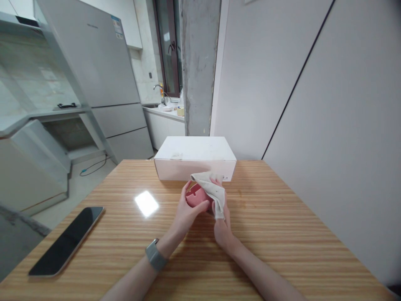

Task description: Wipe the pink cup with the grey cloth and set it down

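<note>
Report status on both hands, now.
Left hand gripping pink container; right hand holding beige cloth against it; white cardboard box just behind.

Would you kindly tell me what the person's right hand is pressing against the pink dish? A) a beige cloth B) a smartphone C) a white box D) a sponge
A: the right hand holds a beige cloth draped over the pink dish, which the left hand grips.
</note>
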Demonstrator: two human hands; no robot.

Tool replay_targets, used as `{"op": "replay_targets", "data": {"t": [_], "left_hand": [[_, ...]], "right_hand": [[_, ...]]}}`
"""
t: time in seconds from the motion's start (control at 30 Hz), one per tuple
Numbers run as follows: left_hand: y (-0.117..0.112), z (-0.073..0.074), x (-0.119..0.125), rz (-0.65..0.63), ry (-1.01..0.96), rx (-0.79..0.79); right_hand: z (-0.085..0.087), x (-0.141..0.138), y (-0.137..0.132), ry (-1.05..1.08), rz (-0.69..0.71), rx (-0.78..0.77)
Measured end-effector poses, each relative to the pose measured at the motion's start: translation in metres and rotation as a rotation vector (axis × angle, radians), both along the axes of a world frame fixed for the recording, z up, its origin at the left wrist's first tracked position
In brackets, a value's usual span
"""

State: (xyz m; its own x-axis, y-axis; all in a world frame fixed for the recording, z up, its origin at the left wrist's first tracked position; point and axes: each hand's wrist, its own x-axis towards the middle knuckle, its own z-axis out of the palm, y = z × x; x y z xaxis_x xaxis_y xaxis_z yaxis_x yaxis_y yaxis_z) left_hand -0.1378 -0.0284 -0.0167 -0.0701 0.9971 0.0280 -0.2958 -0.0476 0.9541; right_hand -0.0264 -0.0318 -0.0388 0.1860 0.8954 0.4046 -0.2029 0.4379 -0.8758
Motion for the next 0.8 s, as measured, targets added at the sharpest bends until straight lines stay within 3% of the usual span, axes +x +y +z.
{"op": "replay_targets", "data": {"t": [0.1, 0.17, 0.27, 0.37, 0.47, 0.63, 0.8], "left_hand": [[0.001, -0.001, -0.002, -0.034, -0.130, -0.080], [0.002, 0.000, -0.004, -0.093, -0.223, -0.136], [0.001, 0.003, -0.004, -0.099, -0.150, -0.099], [0.000, 0.005, -0.004, -0.045, -0.021, -0.038], [-0.001, 0.003, -0.004, -0.110, -0.086, -0.009], [0.001, 0.001, -0.004, -0.188, -0.303, -0.013], [0.000, 0.003, -0.002, -0.104, -0.250, -0.041]], "right_hand": [[0.002, -0.001, 0.000, -0.031, -0.011, 0.032], [0.004, 0.003, 0.005, 0.023, -0.059, -0.026], [0.006, 0.012, 0.015, 0.150, -0.112, -0.163], [0.007, 0.016, 0.020, 0.269, -0.045, -0.290], [0.014, 0.013, 0.019, 0.353, 0.066, -0.357], [0.026, 0.011, 0.018, 0.129, 0.045, -0.232], [0.023, 0.017, 0.027, 0.043, 0.064, -0.228]]}}
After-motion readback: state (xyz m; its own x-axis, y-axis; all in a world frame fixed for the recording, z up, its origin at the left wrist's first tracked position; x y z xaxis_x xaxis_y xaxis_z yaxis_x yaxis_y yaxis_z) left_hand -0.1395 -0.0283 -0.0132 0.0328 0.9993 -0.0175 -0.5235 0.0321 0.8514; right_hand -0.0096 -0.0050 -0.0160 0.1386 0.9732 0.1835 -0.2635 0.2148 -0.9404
